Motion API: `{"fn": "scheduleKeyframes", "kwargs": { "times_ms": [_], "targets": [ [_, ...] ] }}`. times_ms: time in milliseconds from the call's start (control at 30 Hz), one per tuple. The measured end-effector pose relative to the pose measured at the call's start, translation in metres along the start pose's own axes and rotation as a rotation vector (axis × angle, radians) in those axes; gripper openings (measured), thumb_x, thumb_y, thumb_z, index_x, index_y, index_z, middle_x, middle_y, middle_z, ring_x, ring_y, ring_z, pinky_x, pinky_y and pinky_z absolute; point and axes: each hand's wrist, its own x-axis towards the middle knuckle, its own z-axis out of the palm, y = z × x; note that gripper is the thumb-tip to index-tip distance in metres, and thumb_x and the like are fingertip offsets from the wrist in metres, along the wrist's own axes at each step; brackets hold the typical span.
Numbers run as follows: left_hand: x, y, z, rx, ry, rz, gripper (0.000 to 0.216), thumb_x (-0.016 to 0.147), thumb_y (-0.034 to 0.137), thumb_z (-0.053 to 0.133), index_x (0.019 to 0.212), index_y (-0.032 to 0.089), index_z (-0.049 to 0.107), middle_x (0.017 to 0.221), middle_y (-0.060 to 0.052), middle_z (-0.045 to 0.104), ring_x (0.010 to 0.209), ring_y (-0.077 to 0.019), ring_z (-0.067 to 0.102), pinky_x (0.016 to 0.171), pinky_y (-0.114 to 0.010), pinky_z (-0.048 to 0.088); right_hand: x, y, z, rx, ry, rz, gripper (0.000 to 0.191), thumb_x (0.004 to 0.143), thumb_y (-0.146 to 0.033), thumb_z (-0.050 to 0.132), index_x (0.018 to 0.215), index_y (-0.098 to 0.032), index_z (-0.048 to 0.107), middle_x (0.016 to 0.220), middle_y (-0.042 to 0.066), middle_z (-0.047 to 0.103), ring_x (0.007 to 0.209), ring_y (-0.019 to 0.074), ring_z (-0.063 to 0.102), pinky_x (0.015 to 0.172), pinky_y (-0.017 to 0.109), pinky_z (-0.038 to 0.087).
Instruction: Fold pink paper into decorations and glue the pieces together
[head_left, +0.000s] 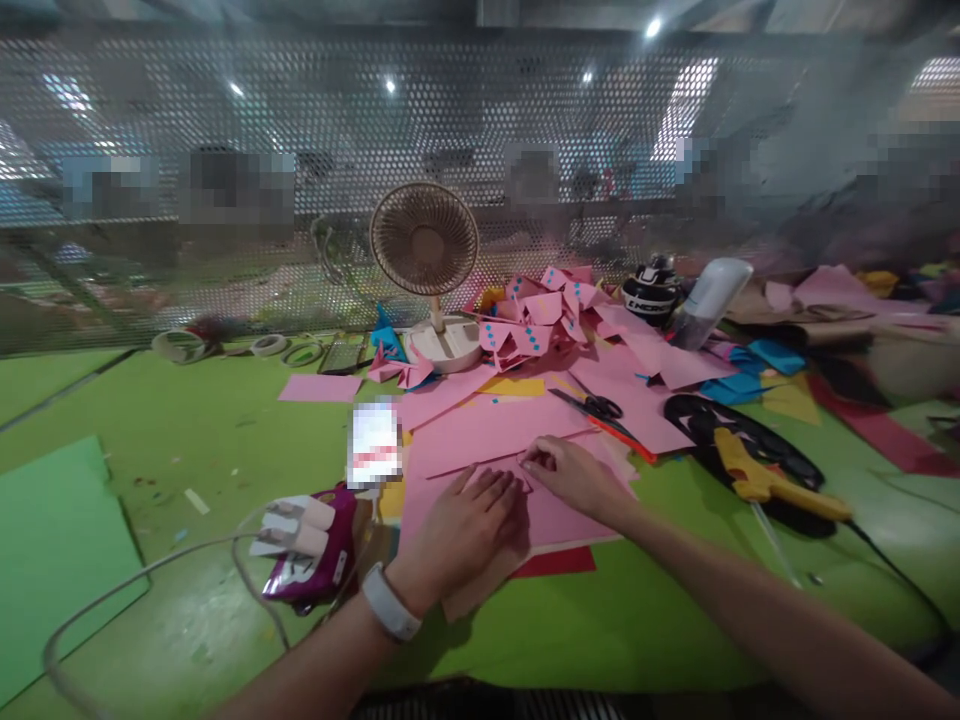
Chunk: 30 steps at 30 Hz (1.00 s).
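My left hand (pixel 476 525), with a pale band on its wrist, lies flat on a stack of pink paper (pixel 442 500), fingers stretched out together. Just to its right, my right hand (pixel 562 470) pinches thumb and forefinger at the edge of a small pink paper piece (pixel 523 480). That piece blends with the sheets beneath it, so its full outline is unclear. Black-handled scissors (pixel 600 405) and an orange-red cutter (pixel 626 440) lie on the paper beyond my right hand. A brown paper piece (pixel 480 585) and a red sheet (pixel 559 562) stick out below the stack.
A desk fan (pixel 425 240) stands at the back beside folded pink paper shapes (pixel 536 310). At right, a yellow glue gun (pixel 772 485) rests on a black tray (pixel 694 415). Left are a phone (pixel 375 440), a charger with cable (pixel 296 525), a purple packet (pixel 322 570) and green card (pixel 60 570).
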Motion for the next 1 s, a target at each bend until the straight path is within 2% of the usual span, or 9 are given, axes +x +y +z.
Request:
{"fn": "scheduleKeyframes", "kwargs": {
  "times_ms": [100,200,300,433,600,700,833,1000],
  "targets": [
    [0.0,-0.001,0.001,0.004,-0.008,-0.026,0.043,0.093,0.038,0.033,0.13,0.017,0.04,0.131,-0.007,0.05,0.124,-0.0203,0.04,0.106,-0.042,0.026,0.001,0.001,-0.003,0.012,-0.012,-0.001,0.011,0.081,-0.025,0.051,0.081,-0.019,0.06,0.08,0.002,0.065,0.07,0.0136,0.057,0.062,0.024,0.04],
    [0.001,-0.004,0.002,-0.003,-0.019,-0.056,0.046,0.093,0.042,0.033,0.131,0.018,0.039,0.134,-0.007,0.047,0.126,-0.0196,0.038,0.107,-0.042,0.024,0.0,0.0,-0.005,0.015,-0.016,-0.006,0.01,0.08,-0.025,0.052,0.08,-0.019,0.061,0.079,0.002,0.064,0.068,0.0131,0.056,0.06,0.024,0.039],
    [0.003,-0.007,0.001,-0.022,-0.032,-0.085,0.04,0.092,0.039,0.036,0.127,0.02,0.045,0.134,-0.007,0.045,0.125,-0.021,0.037,0.105,-0.043,0.026,0.0,0.0,-0.006,0.03,-0.029,-0.001,0.012,0.08,-0.024,0.051,0.081,-0.02,0.062,0.078,0.001,0.064,0.068,0.0128,0.056,0.058,0.023,0.038],
    [0.006,-0.009,-0.003,-0.057,-0.047,-0.157,0.027,0.091,0.03,0.04,0.111,0.022,0.057,0.119,-0.007,0.053,0.109,-0.0227,0.047,0.093,-0.043,0.038,-0.001,-0.001,-0.009,0.048,-0.071,0.001,0.013,0.079,-0.025,0.053,0.082,-0.02,0.064,0.077,0.001,0.065,0.067,0.0124,0.055,0.056,0.023,0.038],
    [0.009,-0.013,0.0,-0.14,0.025,-0.194,0.027,0.09,0.023,0.041,0.113,0.024,0.057,0.107,-0.006,0.057,0.098,-0.0206,0.05,0.083,-0.04,0.043,-0.001,0.0,-0.009,0.056,-0.08,-0.005,0.012,0.079,-0.025,0.053,0.08,-0.019,0.064,0.075,0.0,0.064,0.065,0.0117,0.054,0.055,0.022,0.036],
    [0.01,-0.015,0.0,-0.176,0.073,-0.19,0.029,0.091,0.022,0.041,0.115,0.025,0.056,0.103,-0.006,0.058,0.093,-0.0195,0.052,0.08,-0.038,0.044,0.0,0.0,-0.008,0.047,-0.07,-0.025,0.012,0.079,-0.025,0.053,0.079,-0.019,0.063,0.076,0.001,0.064,0.066,0.0118,0.054,0.056,0.023,0.037],
    [0.01,-0.013,-0.005,-0.191,0.143,-0.15,0.03,0.089,0.018,0.044,0.116,0.026,0.056,0.107,-0.005,0.06,0.097,-0.019,0.052,0.084,-0.038,0.044,0.0,-0.001,-0.009,0.027,-0.069,-0.031,0.011,0.079,-0.023,0.053,0.078,-0.019,0.063,0.075,0.001,0.063,0.065,0.0117,0.054,0.056,0.022,0.036],
    [0.007,-0.011,-0.004,-0.167,0.088,-0.052,0.026,0.088,0.017,0.047,0.11,0.02,0.059,0.108,-0.005,0.063,0.099,-0.0189,0.055,0.088,-0.039,0.045,0.0,-0.002,-0.01,0.018,-0.073,-0.015,0.011,0.078,-0.023,0.054,0.077,-0.018,0.063,0.074,0.001,0.063,0.063,0.0115,0.053,0.054,0.022,0.036]
  ]
}}
